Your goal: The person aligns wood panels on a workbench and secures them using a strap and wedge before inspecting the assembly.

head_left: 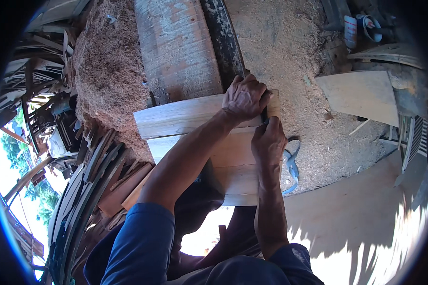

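A pale wooden panel (233,147) of several planks laid edge to edge lies in front of me, its far side against the bench. Near its right end, my left hand (246,98) is closed, knuckles up, at the far plank (176,116). My right hand (269,144) is closed just nearer to me, thumb pointing away. Between the two hands shows a short piece of a dark, narrow tool (265,115); both hands seem to grip it. Most of it is hidden by my fingers, so its kind does not show.
A thick weathered board (178,47) and a dark beam (223,35) run away from me. Sawdust (107,76) is heaped at left, above stacked wood offcuts (123,190). A blue strap (291,166) lies right of the panel. Farther right are a plywood piece (361,95) and a white bottle (350,32).
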Action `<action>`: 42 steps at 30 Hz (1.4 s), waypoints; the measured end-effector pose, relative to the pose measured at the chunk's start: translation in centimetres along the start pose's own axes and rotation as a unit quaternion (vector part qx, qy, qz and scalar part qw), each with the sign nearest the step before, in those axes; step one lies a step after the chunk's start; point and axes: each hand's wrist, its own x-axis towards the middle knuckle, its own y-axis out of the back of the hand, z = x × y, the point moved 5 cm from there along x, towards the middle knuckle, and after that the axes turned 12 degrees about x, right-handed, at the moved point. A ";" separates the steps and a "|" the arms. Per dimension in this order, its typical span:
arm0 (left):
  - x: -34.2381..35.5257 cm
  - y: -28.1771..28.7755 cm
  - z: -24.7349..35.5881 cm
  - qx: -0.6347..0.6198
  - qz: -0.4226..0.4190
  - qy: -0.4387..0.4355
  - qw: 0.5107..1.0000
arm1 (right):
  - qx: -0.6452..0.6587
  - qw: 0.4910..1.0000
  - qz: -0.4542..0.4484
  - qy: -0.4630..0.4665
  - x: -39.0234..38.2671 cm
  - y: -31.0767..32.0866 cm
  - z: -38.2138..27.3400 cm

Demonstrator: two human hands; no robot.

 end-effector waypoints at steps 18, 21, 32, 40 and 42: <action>-0.4 -0.2 -0.7 -0.030 0.076 0.034 0.996 | 0.372 0.894 -0.107 -0.224 -4.0 1.4 2.6; -0.8 -0.9 -1.2 -0.021 0.055 0.055 0.997 | 0.547 0.772 -0.105 -0.306 -3.2 4.2 0.5; -1.5 -0.3 -0.8 -0.015 0.131 -0.029 0.991 | 0.523 0.810 -0.187 -0.190 11.0 1.4 -8.6; -1.4 0.2 -1.1 -0.080 0.137 0.018 0.987 | 0.440 0.861 -0.186 -0.174 17.9 -4.6 -5.0; -1.1 0.4 -1.1 -0.103 0.143 0.012 0.984 | 0.424 0.869 -0.165 -0.195 18.5 -6.0 -3.4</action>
